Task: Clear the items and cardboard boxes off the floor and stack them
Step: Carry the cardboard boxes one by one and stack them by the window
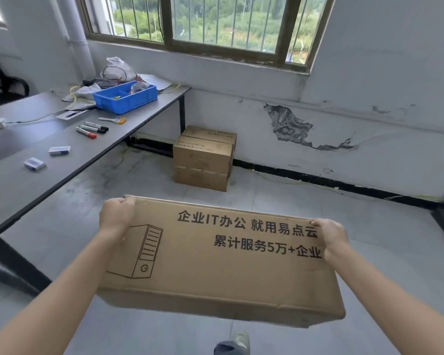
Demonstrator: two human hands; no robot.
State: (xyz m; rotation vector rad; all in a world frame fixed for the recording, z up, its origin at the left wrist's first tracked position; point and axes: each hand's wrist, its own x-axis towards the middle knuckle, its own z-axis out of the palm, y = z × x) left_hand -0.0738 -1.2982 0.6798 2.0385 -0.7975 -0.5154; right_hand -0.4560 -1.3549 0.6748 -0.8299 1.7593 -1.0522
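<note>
The large cardboard box (215, 262) is off the floor, carried between both hands with its long axis running left to right across the body. The left hand (117, 217) clamps the far left corner, fingers curled over the top edge; the right hand (331, 235) grips the far right edge the same way. The stack of boxes (204, 160) stands straight ahead against the wall, just beside the counter (69, 160) leg, well apart from the carried box. Neither hand is clearly nearer, so the box likely goes forward square.
</note>
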